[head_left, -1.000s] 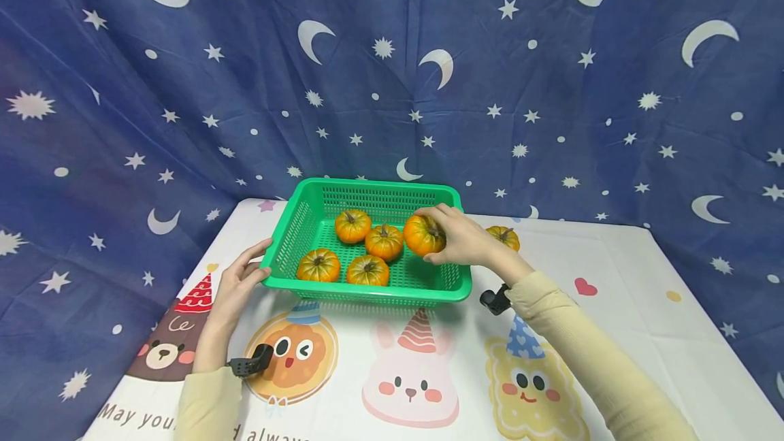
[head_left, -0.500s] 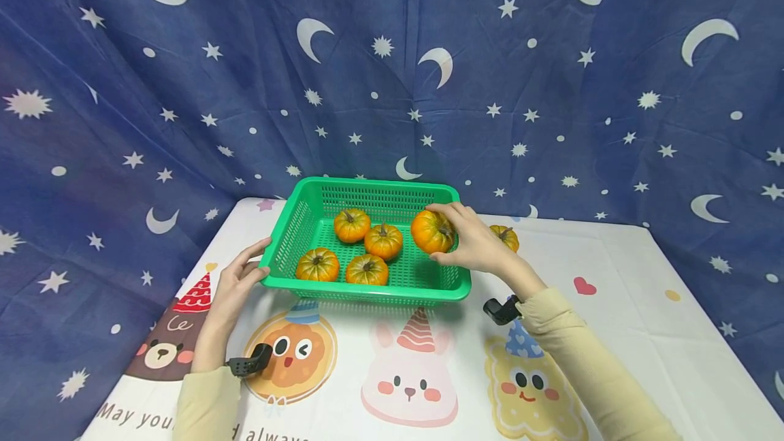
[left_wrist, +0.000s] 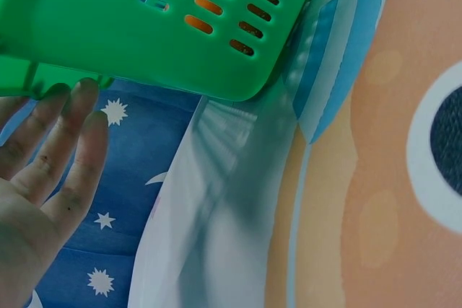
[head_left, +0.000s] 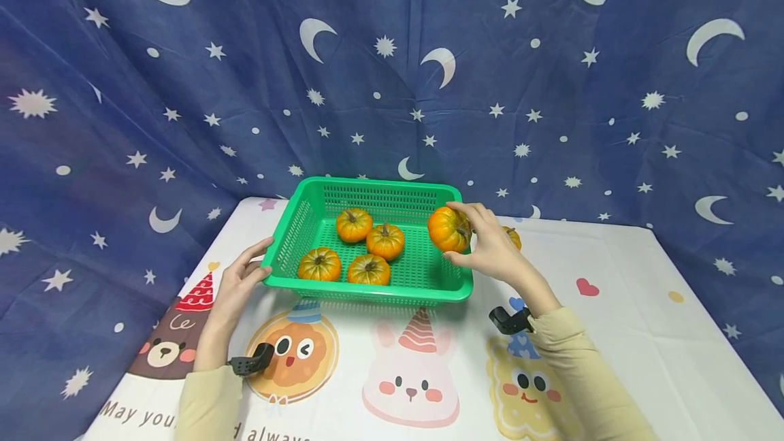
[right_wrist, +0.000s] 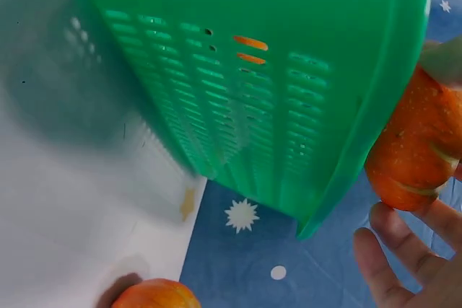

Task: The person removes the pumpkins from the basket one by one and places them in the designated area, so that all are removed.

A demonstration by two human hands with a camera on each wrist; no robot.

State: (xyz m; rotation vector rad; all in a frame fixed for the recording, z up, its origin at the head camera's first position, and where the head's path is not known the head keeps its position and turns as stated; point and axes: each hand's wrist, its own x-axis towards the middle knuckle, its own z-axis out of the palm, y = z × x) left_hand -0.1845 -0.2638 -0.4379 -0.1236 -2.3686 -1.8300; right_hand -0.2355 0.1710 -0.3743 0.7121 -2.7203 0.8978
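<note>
Pumpkin (head_left: 448, 229) pinched in the right grip (head_left: 495, 250), up at the green basket (head_left: 422, 295) and its right end; left grip (head_left: 236, 283), fingers spread, touches the left end.

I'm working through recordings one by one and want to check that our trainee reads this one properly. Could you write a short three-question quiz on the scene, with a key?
1. Leaving out the held pumpkin in the right hand, how many pumpkins rest in the green basket?
2. True or false: a loose pumpkin lies on the tablecloth outside the green basket, on the person's right.
3. What does the left hand touch?
A. the loose pumpkin
B. the green basket
C. the held pumpkin

Key: 1. Four. 2. True. 3. B.
</note>
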